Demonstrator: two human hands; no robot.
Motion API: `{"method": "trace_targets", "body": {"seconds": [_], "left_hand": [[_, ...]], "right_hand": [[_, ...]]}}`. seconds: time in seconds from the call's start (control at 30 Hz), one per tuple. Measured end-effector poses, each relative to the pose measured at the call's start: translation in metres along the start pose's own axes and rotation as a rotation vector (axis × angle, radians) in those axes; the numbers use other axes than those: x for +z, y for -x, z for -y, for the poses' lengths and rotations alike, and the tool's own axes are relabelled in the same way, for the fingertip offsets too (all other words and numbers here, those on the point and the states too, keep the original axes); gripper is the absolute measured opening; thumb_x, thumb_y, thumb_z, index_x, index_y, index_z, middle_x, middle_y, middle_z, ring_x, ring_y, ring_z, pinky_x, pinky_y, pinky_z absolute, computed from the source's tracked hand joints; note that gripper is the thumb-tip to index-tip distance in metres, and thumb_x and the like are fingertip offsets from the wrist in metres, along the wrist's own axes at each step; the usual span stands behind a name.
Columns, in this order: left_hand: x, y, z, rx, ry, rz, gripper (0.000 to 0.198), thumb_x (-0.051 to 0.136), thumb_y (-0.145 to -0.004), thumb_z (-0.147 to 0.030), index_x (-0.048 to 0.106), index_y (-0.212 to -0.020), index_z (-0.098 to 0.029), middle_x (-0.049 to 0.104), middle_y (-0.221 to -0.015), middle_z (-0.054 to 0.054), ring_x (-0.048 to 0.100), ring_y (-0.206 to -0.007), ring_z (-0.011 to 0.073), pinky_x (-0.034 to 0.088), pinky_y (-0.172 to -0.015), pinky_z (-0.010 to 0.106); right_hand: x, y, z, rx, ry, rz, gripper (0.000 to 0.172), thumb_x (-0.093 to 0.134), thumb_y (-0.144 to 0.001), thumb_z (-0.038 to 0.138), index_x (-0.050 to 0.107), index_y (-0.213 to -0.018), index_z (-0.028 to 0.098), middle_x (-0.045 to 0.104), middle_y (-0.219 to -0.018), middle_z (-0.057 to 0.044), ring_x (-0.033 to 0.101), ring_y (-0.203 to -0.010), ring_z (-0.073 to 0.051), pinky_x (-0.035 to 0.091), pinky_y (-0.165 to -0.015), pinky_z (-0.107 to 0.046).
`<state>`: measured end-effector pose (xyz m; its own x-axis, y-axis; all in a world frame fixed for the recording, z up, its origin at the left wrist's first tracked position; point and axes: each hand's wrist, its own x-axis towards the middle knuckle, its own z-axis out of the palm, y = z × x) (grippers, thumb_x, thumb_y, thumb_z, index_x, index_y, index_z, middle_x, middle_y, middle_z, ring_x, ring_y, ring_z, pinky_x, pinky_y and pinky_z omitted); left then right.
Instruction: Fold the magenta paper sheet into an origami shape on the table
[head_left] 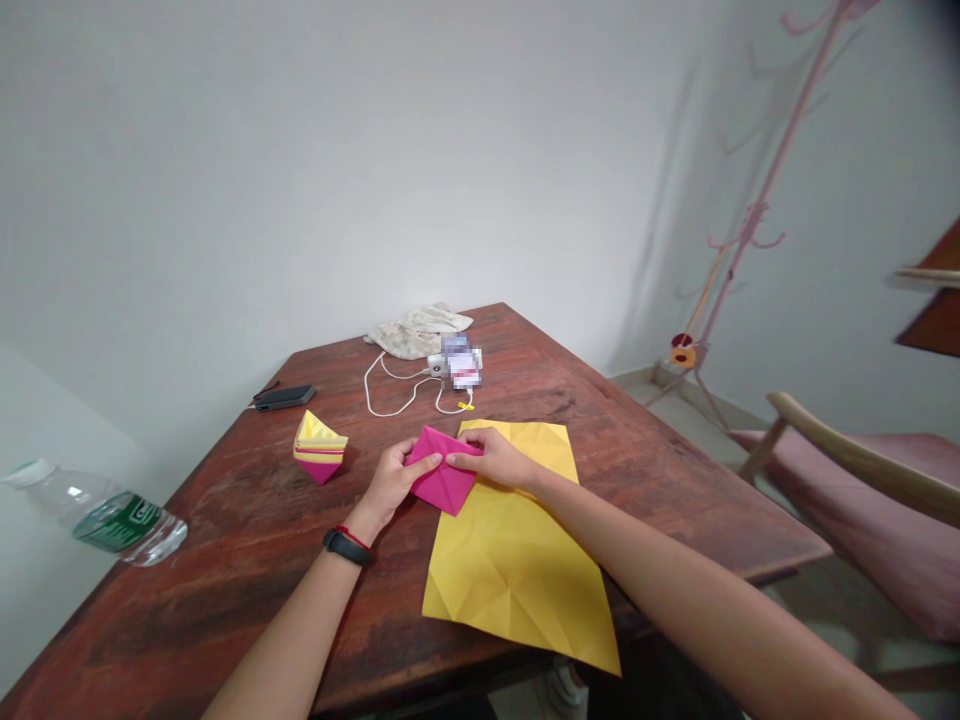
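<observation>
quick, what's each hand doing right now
Left hand: fingers closed on the pink folded paper.
Right hand: fingers pinching the same pink folded paper, over the yellow sheet.

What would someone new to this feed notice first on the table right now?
Most likely the pink folded paper near the table's middle, pinched between the left hand and the right hand. It overlaps the far left corner of a large creased yellow sheet that hangs over the near table edge. Left of the hands sits a small yellow-and-pink folded piece.
</observation>
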<state>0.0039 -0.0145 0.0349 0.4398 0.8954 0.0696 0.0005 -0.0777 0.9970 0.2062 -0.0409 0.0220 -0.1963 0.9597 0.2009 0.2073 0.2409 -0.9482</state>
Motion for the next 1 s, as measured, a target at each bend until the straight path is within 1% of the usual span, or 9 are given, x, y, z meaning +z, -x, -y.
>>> {"method": "trace_targets", "body": {"seconds": [0.13, 0.33, 0.5, 0.67, 0.8, 0.83, 0.9, 0.93, 1.0], "left_hand": [[0.002, 0.000, -0.002, -0.015, 0.066, -0.029, 0.044, 0.084, -0.069, -0.039, 0.071, -0.101, -0.013, 0.075, -0.100, 0.011, 0.070, -0.085, 0.0235, 0.054, -0.074, 0.030], [0.005, 0.001, -0.001, -0.045, 0.141, -0.028, 0.045, 0.081, -0.073, -0.042, 0.070, -0.105, -0.013, 0.075, -0.101, 0.012, 0.071, -0.085, 0.0235, 0.055, -0.075, 0.032], [0.004, 0.002, -0.003, -0.042, 0.116, -0.029, 0.047, 0.082, -0.071, -0.043, 0.069, -0.104, -0.013, 0.075, -0.101, 0.013, 0.071, -0.084, 0.0235, 0.056, -0.075, 0.032], [0.003, 0.002, -0.003, -0.028, 0.103, -0.022, 0.045, 0.082, -0.071, -0.043, 0.070, -0.103, -0.014, 0.075, -0.101, 0.011, 0.071, -0.083, 0.0225, 0.055, -0.074, 0.031], [0.003, -0.001, 0.001, 0.028, -0.004, -0.065, 0.044, 0.078, -0.074, -0.047, 0.069, -0.102, -0.014, 0.075, -0.101, 0.010, 0.071, -0.087, 0.0246, 0.055, -0.076, 0.032], [0.002, -0.002, 0.003, 0.054, -0.039, -0.083, 0.045, 0.077, -0.075, -0.047, 0.068, -0.104, -0.014, 0.075, -0.102, 0.011, 0.071, -0.089, 0.0254, 0.055, -0.077, 0.033], [0.001, -0.004, 0.005, 0.121, -0.098, -0.111, 0.051, 0.077, -0.076, -0.044, 0.063, -0.116, -0.015, 0.074, -0.108, 0.012, 0.071, -0.095, 0.0263, 0.056, -0.081, 0.034], [0.000, -0.005, 0.006, 0.156, -0.126, -0.117, 0.057, 0.077, -0.077, -0.042, 0.058, -0.125, -0.016, 0.073, -0.111, 0.013, 0.071, -0.098, 0.0261, 0.055, -0.083, 0.034], [-0.001, -0.004, 0.007, 0.216, -0.199, -0.120, 0.069, 0.075, -0.080, -0.038, 0.046, -0.139, -0.018, 0.072, -0.114, 0.013, 0.071, -0.099, 0.0248, 0.054, -0.087, 0.035]], "right_hand": [[0.000, -0.003, -0.004, -0.006, 0.039, -0.081, 0.047, 0.069, -0.077, 0.060, 0.061, -0.070, 0.015, 0.056, -0.067, 0.000, 0.048, -0.061, -0.013, 0.034, -0.056, -0.024], [0.000, -0.002, 0.000, -0.033, 0.044, -0.052, 0.049, 0.064, -0.080, 0.063, 0.061, -0.067, 0.015, 0.054, -0.064, 0.001, 0.046, -0.060, -0.013, 0.033, -0.055, -0.025], [0.000, -0.001, 0.001, -0.030, 0.057, -0.052, 0.049, 0.066, -0.079, 0.063, 0.062, -0.066, 0.016, 0.054, -0.063, 0.001, 0.046, -0.060, -0.013, 0.034, -0.056, -0.025], [0.001, -0.002, -0.001, -0.007, 0.027, -0.047, 0.048, 0.068, -0.077, 0.062, 0.062, -0.066, 0.016, 0.056, -0.063, 0.000, 0.048, -0.060, -0.013, 0.034, -0.054, -0.025], [0.000, -0.003, -0.003, 0.000, 0.005, -0.075, 0.046, 0.069, -0.077, 0.060, 0.063, -0.068, 0.015, 0.058, -0.065, -0.001, 0.050, -0.060, -0.013, 0.035, -0.055, -0.025], [0.000, -0.004, -0.004, 0.002, 0.012, -0.091, 0.046, 0.070, -0.077, 0.059, 0.063, -0.067, 0.015, 0.058, -0.064, -0.001, 0.050, -0.060, -0.013, 0.035, -0.055, -0.025], [0.000, -0.005, -0.005, 0.006, 0.004, -0.128, 0.044, 0.071, -0.077, 0.057, 0.063, -0.068, 0.015, 0.059, -0.065, -0.001, 0.050, -0.060, -0.013, 0.036, -0.054, -0.025], [0.000, -0.005, -0.006, 0.009, -0.025, -0.150, 0.042, 0.072, -0.077, 0.056, 0.063, -0.072, 0.015, 0.061, -0.068, -0.002, 0.052, -0.061, -0.013, 0.037, -0.055, -0.025], [0.000, -0.005, -0.008, 0.020, -0.134, -0.185, 0.041, 0.074, -0.076, 0.053, 0.064, -0.089, 0.015, 0.067, -0.076, -0.003, 0.057, -0.065, -0.015, 0.041, -0.057, -0.025]]}}
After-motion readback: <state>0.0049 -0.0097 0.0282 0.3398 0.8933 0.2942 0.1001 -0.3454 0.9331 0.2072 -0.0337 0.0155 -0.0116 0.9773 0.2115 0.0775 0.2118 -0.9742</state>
